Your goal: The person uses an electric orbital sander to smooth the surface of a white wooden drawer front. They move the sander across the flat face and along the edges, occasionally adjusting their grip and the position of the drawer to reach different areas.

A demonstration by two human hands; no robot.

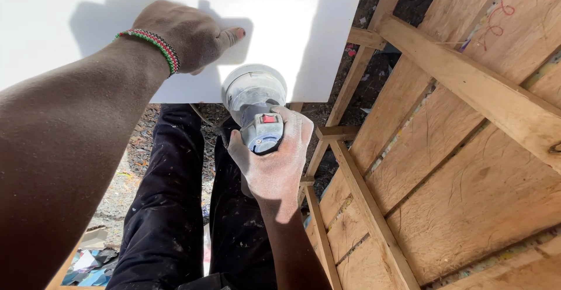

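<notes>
Right hand [274,158], dusted white, is closed around the grey angle grinder with a red switch [257,112], its guarded head meeting the near edge of the flat white board [292,27]. Left hand [187,33], wearing a beaded wristband [153,46], presses flat on that board, fingers extended. Rough wooden planks [456,150] stand to the right.

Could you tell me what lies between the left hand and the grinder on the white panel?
Only bare white panel separates left hand and grinder, in the head view.
</notes>
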